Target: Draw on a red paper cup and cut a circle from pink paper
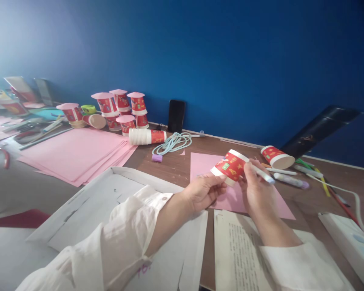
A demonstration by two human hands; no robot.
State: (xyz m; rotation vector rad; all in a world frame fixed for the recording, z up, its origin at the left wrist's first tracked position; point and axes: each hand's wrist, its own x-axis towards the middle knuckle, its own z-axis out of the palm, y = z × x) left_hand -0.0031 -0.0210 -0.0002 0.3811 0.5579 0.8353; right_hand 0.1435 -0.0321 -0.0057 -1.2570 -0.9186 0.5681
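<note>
A red and white paper cup (233, 165) is tilted in my left hand (205, 190), whose thumb and fingers pinch its white rim at the lower left. My right hand (257, 196) grips a white marker pen (264, 175), with its pale blue end pointing right, away from the cup. The right fingertips reach the cup's right side; the pen's other end is hidden. Both hands are above a pink sheet of paper (198, 162) on the brown table (170, 166). Another red paper cup (274, 155) lies on its side to the right.
Stacked cups with pink paper tops (104, 104), a nested row of cups (142, 136) and a light blue cord (176, 142) are at the back. Pink sheets (75, 149) lie left. A phone (176, 116) leans against the blue wall; a power strip (348, 238) is at the right.
</note>
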